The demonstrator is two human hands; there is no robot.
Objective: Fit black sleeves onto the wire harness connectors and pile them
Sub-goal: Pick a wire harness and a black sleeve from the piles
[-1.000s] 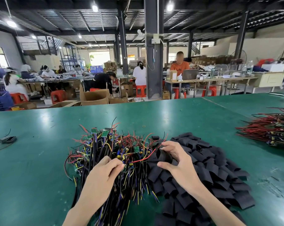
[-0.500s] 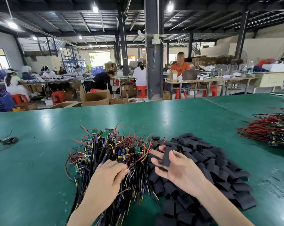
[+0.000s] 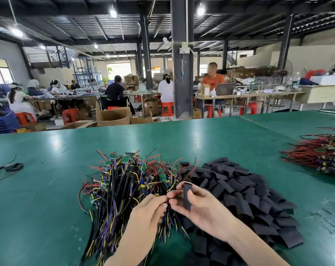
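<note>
On the table [image 3: 47, 189], the harness pile [image 3: 124, 189] lies left of the sleeve pile [image 3: 239, 192]

Head-worn wide-angle view, facing forward and down, close over green table [image 3: 47, 189]

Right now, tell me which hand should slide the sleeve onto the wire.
Right. The right hand holds a sleeve between thumb and fingers, while the left hand pinches the red wire just beside it, so it likely only steadies the wire.
</note>
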